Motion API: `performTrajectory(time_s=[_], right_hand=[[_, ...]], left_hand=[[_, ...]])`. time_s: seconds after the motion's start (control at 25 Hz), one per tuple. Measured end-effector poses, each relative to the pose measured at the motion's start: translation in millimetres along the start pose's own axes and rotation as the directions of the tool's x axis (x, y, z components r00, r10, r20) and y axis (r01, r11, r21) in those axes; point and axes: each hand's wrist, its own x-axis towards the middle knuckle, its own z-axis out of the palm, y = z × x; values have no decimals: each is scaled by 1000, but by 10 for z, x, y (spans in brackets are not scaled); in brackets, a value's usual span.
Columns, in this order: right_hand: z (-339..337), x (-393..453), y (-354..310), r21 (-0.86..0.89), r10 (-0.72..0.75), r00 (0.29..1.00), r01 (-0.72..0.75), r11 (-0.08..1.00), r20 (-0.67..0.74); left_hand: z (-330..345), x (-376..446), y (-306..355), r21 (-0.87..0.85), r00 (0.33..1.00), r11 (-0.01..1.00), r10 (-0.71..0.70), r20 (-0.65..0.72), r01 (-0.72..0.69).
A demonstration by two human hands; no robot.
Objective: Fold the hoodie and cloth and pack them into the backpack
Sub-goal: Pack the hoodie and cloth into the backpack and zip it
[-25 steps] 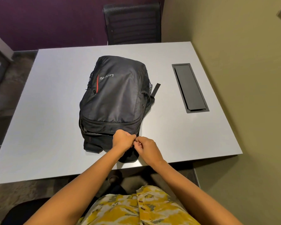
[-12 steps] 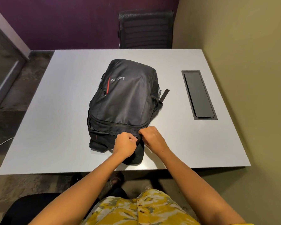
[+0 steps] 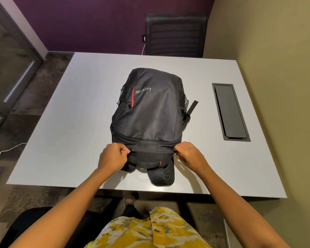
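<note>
The white table spreads out in front of me, with a dark recessed panel set into it on my right and a black chair pushed in at the far side. The black backpack lies flat in the middle of the table, front face up, its top end toward me. My left hand is curled tight, pinching the zipper at the left end of the bag's top. My right hand has its fingers bent round the fabric at the right end. A white cable trails on the floor to my left.
</note>
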Motion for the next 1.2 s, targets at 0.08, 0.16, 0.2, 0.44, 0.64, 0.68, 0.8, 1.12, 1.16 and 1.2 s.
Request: performTrajectory(time_s=[0.08,0.16,0.2,0.44,0.64,0.68,0.8,1.12,1.16,1.2], right_hand=[[-57,-67,135,-24,47,999,-47,999,7],[-96,-110,187,-36,100,995,-99,994,20],[-113,-112,171,-28,124,992,-123,992,21],[-182,256,-513,143,61,998,-59,988,-11],[204,863,-1283,85,-11,987,-2,996,162],[274,935,-1364,30,2,985,-8,1000,173],[376,1068,-1458,-70,-7,969,25,997,245],[229,1263,-1320,18,23,906,-33,999,424],[224,1250,-1296,32,31,901,-50,998,434],[215,1233,-1271,41,37,898,-61,997,439]], left_hand=[[-132,57,-211,7,998,999,-47,-49,47],[-193,84,-376,-60,996,997,-58,-61,55],[-191,88,-415,-104,998,994,-40,-52,34],[-171,53,-423,-233,997,969,80,-6,-79],[-188,19,-429,-248,995,964,96,3,-92],[-178,15,-426,-245,996,966,91,7,-86],[-118,15,-487,-242,999,969,42,8,-39],[-142,244,-472,-64,990,996,-69,-121,62],[-158,311,-481,-41,989,997,-70,-133,65],[-174,378,-494,-21,988,997,-70,-141,68]])
